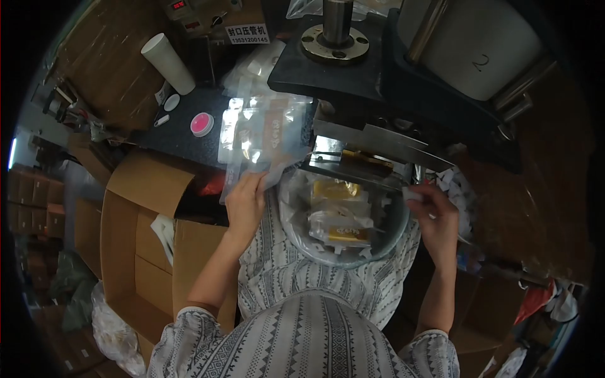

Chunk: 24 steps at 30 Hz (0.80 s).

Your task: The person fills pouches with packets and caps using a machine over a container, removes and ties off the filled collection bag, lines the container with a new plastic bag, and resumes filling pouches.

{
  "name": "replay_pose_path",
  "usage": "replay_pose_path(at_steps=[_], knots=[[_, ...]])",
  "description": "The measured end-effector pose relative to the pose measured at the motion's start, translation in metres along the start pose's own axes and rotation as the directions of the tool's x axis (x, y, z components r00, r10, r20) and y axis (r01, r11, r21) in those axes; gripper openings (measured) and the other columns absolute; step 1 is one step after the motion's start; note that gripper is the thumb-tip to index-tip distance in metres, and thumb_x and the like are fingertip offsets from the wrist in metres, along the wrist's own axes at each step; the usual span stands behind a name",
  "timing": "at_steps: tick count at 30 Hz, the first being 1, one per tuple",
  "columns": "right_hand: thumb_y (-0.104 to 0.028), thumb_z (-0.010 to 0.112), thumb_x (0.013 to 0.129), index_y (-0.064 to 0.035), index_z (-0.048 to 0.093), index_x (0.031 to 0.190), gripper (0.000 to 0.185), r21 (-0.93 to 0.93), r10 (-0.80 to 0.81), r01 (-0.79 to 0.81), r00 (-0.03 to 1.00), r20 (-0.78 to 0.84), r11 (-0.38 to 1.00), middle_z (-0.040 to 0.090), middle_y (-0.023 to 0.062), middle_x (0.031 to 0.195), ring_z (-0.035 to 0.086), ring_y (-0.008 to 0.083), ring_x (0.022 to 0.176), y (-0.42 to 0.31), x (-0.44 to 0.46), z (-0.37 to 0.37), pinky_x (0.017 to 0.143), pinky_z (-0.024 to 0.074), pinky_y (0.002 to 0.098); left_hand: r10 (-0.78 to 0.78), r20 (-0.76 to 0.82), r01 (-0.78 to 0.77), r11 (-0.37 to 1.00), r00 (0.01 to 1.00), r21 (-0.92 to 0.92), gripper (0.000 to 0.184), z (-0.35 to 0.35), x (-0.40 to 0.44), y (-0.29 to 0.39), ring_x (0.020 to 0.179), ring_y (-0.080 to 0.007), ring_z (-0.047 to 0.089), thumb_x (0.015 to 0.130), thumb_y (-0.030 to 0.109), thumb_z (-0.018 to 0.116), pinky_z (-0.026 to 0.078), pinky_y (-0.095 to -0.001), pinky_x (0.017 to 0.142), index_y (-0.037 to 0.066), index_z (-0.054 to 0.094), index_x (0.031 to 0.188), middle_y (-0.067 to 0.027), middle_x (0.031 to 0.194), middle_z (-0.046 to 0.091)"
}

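My left hand [244, 205] pinches the lower edge of a clear plastic pouch [283, 169] in front of the black worktop. Beyond it lies a stack of clear printed pouches [249, 135]. My right hand [436, 217] is closed by the machine's right side, its thumb and fingertips on a small whitish piece [413, 194] that looks like plastic. Between my hands, a round tub [397, 230] in my lap holds several clear pouches with yellow-gold panels [348, 234]. Above the tub are the metal plates [403, 148] of a press, with a yellowish strip [365, 157] between them.
The press's dark body [378, 82] and a large white cylinder [469, 47] rise ahead. On the worktop are a white roll [169, 64] and a pink-filled round container [201, 125]. An open cardboard box [135, 252] stands at left; white scraps [457, 195] lie at right.
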State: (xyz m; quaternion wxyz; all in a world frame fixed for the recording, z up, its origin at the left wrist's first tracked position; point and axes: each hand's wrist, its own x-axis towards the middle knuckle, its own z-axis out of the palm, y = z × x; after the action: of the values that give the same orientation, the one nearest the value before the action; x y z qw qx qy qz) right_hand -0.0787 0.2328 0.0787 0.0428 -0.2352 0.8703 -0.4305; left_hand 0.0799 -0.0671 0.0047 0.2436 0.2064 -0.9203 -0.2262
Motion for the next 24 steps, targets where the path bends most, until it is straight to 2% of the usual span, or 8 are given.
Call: replay_pose_path(at_steps=[8, 13, 14, 15, 20, 22, 23, 24], knots=[[-0.004, 0.066, 0.080, -0.0021, 0.062, 0.101, 0.022, 0.046, -0.559, 0.560, 0.811, 0.173, 0.827, 0.065, 0.0113, 0.095, 0.063, 0.0293, 0.085, -0.042, 0.010, 0.048, 0.074, 0.0518, 0.0363, 0.237, 0.171, -0.208, 0.963, 0.956, -0.173, 0.018, -0.012, -0.013, 0.057, 0.075, -0.0331, 0.063, 0.075, 0.002, 0.065, 0.049, -0.0388, 0.062, 0.006, 0.066, 0.092, -0.0145, 0.087, 0.066], [-0.003, 0.067, 0.081, -0.0038, 0.062, 0.108, 0.028, 0.268, -0.132, 0.058, 0.954, 0.268, 0.962, 0.065, 0.0100, 0.100, 0.065, 0.0206, 0.088, -0.025, 0.015, 0.044, 0.074, 0.0521, 0.0313, 0.162, 0.470, 0.039, 0.920, 0.868, -0.389, 0.014, 0.020, -0.005, 0.074, 0.062, -0.0280, 0.063, 0.085, 0.014, 0.065, 0.047, -0.0352, 0.056, 0.001, 0.068, 0.087, -0.0140, 0.070, 0.064], [-0.003, 0.067, 0.081, -0.0038, 0.062, 0.108, 0.028, 0.267, -0.136, 0.063, 0.954, 0.266, 0.962, 0.065, 0.0100, 0.100, 0.065, 0.0206, 0.088, -0.021, 0.015, 0.040, 0.074, 0.0521, 0.0313, 0.028, 0.597, 0.310, 0.835, 0.802, -0.455, 0.017, 0.029, 0.000, 0.077, 0.063, -0.0232, 0.064, 0.086, 0.015, 0.064, 0.047, -0.0328, 0.056, -0.001, 0.067, 0.089, -0.0124, 0.072, 0.065], [-0.003, 0.067, 0.080, -0.0034, 0.062, 0.109, 0.029, 0.180, -0.109, 0.076, 0.977, 0.183, 0.981, 0.065, 0.0107, 0.100, 0.065, 0.0216, 0.088, -0.017, 0.014, 0.035, 0.075, 0.0518, 0.0315, -0.072, 0.724, 0.561, 0.686, 0.687, -0.464, 0.019, 0.038, 0.006, 0.079, 0.065, -0.0184, 0.065, 0.088, 0.016, 0.064, 0.048, -0.0305, 0.056, -0.002, 0.067, 0.091, -0.0108, 0.074, 0.067], [-0.010, 0.068, 0.080, -0.0040, 0.061, 0.110, 0.032, -0.228, -0.235, 0.237, 0.971, 0.037, 0.944, 0.064, 0.0137, 0.097, 0.061, 0.0322, 0.091, 0.005, 0.003, -0.001, 0.080, 0.0483, 0.0414, -0.085, 0.806, 0.788, 0.294, 0.586, -0.541, 0.028, 0.066, 0.035, 0.087, 0.071, -0.0109, 0.064, 0.089, 0.023, 0.065, 0.049, -0.0236, 0.060, -0.003, 0.065, 0.098, -0.0048, 0.083, 0.067], [-0.014, 0.065, 0.082, -0.0034, 0.059, 0.110, 0.030, -0.523, -0.120, 0.055, 0.989, -0.091, 0.851, 0.064, 0.0152, 0.095, 0.061, 0.0361, 0.092, 0.023, 0.004, -0.015, 0.080, 0.0478, 0.0440, -0.089, 0.809, 0.806, 0.198, 0.581, -0.558, 0.031, 0.065, 0.033, 0.090, 0.067, -0.0139, 0.063, 0.088, 0.024, 0.066, 0.050, -0.0278, 0.061, -0.006, 0.065, 0.096, -0.0069, 0.079, 0.066], [-0.016, 0.061, 0.085, -0.0025, 0.057, 0.109, 0.028, -0.684, 0.022, -0.117, 0.989, -0.146, 0.720, 0.062, 0.0177, 0.097, 0.059, 0.0389, 0.095, 0.042, 0.008, -0.011, 0.079, 0.0481, 0.0449, -0.094, 0.813, 0.812, 0.196, 0.574, -0.550, 0.031, 0.063, 0.030, 0.086, 0.067, -0.0139, 0.063, 0.088, 0.024, 0.066, 0.050, -0.0278, 0.061, -0.006, 0.065, 0.096, -0.0069, 0.079, 0.066], [-0.016, 0.061, 0.085, -0.0025, 0.057, 0.109, 0.028, -0.684, 0.022, -0.120, 0.988, -0.150, 0.720, 0.062, 0.0177, 0.097, 0.059, 0.0389, 0.095, 0.055, 0.011, -0.008, 0.079, 0.0481, 0.0449, -0.104, 0.720, 0.633, 0.573, 0.686, -0.520, 0.034, 0.060, 0.033, 0.079, 0.073, -0.0178, 0.064, 0.089, 0.025, 0.065, 0.051, -0.0299, 0.064, -0.006, 0.062, 0.101, -0.0114, 0.087, 0.066]])
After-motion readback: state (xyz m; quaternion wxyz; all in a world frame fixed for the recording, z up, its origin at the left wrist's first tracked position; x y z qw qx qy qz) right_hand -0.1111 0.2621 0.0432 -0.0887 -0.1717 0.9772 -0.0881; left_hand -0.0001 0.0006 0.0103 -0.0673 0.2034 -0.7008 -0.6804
